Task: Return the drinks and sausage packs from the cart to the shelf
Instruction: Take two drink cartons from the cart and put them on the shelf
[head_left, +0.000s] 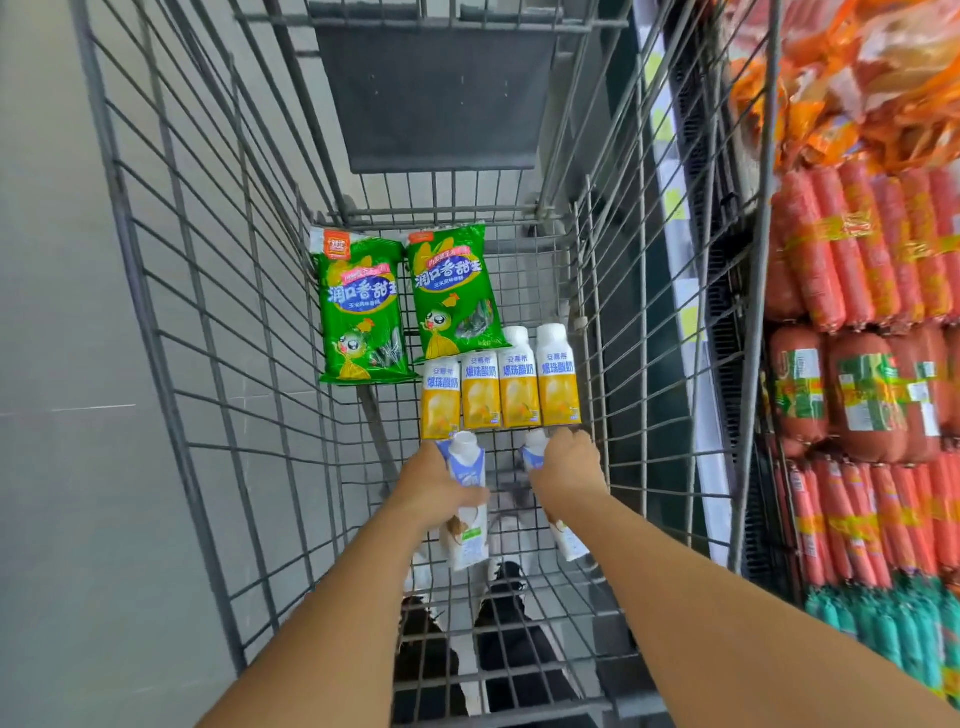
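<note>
Two green plastic sausage packs (363, 312) lie flat on the grey wire cart (218, 291) floor beside four yellow-and-white drink cartons (500, 382); two blue-and-white coconut drink cartons (465, 499) sit nearer, gripped.

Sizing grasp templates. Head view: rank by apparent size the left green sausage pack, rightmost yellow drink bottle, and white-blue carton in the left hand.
1. Left green plastic sausage pack: largest.
2-3. White-blue drink carton and rightmost yellow-labelled drink bottle: look alike; carton is nearer the camera and partly covered by the left hand, so unranked.
</note>
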